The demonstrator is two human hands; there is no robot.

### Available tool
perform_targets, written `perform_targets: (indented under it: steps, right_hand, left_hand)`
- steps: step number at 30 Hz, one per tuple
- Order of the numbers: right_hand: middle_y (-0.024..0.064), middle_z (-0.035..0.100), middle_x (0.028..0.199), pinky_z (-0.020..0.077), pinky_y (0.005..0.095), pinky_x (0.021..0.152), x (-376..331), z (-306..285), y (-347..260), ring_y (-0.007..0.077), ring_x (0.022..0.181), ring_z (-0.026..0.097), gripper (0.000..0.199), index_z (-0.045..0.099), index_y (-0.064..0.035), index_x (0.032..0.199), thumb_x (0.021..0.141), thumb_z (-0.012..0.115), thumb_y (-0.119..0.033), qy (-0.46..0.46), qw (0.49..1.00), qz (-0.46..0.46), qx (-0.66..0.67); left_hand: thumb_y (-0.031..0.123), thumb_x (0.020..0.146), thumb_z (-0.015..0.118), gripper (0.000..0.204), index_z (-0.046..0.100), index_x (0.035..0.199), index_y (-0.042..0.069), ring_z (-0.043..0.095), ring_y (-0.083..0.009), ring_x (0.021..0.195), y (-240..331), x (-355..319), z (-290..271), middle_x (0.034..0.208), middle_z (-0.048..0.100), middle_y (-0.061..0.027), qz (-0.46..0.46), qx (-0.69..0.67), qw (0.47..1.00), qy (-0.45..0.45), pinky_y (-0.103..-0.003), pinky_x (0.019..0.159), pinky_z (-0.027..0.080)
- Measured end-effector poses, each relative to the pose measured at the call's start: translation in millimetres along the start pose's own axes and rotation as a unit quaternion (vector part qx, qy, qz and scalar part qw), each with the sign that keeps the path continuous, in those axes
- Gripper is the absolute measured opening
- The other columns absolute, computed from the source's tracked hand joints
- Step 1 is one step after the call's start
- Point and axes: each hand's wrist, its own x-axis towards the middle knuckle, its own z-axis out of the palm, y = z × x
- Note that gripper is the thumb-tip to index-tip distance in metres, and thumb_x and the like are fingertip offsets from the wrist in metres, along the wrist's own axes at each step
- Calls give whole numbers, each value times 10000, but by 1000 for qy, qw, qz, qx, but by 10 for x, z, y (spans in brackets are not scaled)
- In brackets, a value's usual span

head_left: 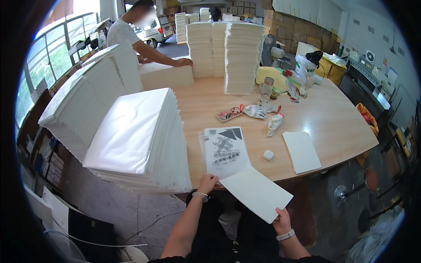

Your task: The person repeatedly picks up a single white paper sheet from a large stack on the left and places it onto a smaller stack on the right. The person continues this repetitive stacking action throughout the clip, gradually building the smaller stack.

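Blank card held off the table's near edge, beside the sleeved printed sheet.
Right hand [283,221] pinches the white card [256,193] at its near corner, long axis running up-left toward the left hand [207,183], which grips the clear sleeve [224,153].

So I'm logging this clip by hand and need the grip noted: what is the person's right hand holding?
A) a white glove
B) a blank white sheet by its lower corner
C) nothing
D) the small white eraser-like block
B: the right hand pinches the lower corner of the blank white sheet, which juts past the table edge.
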Motion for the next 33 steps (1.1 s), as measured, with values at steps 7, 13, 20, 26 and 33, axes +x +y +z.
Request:
perform_targets:
  steps: [7, 13, 20, 26, 33]
  right_hand:
    - [-17, 468, 732, 306, 167, 416, -215, 164, 84, 58, 489, 382, 178, 414, -106, 1018, 841, 429, -124, 33, 998, 54, 18]
    - [-14, 458, 727, 308, 177, 437, -417, 171, 217, 65, 499, 372, 160, 404, -136, 1015, 857, 428, -156, 32, 993, 111, 38]
    - [25, 499, 807, 436, 251, 549, -351, 203, 525, 121, 632, 493, 214, 385, -130, 1069, 860, 430, -136, 45, 990, 132, -32]
    - [106, 546, 856, 471, 349, 711, 827, 390, 865, 215, 787, 554, 159, 457, -48, 969, 831, 378, -53, -87, 994, 27, 53]
    - [88, 552, 865, 482, 262, 570, 1224, 432, 301, 154, 684, 565, 132, 460, -43, 945, 828, 411, -76, -13, 982, -86, -166]
  left_hand:
    - [73, 807, 460, 372, 337, 1136, -51, 592, -153, 642, 197, -426, 439, 773, 582, -108, 79, -121, 987, 64, -234, 541, 471]
    - [158, 811, 504, 286, 466, 1041, -7, 567, -231, 824, -328, -240, 1202, 847, 585, -91, 214, -47, 974, 50, -314, 700, 444]
    - [185, 819, 499, 239, 505, 971, 1, 574, -226, 807, -971, -613, 1680, 855, 591, -88, 166, -171, 970, -37, -305, 677, 447]
    - [204, 833, 489, 228, 517, 941, 5, 587, -186, 778, -636, -729, 1376, 894, 595, -89, -1, -206, 978, -43, -264, 634, 446]
    - [107, 837, 450, 235, 449, 1052, 11, 530, -118, 812, -73, -637, 719, 940, 552, -68, 133, -230, 961, 74, -228, 671, 419]
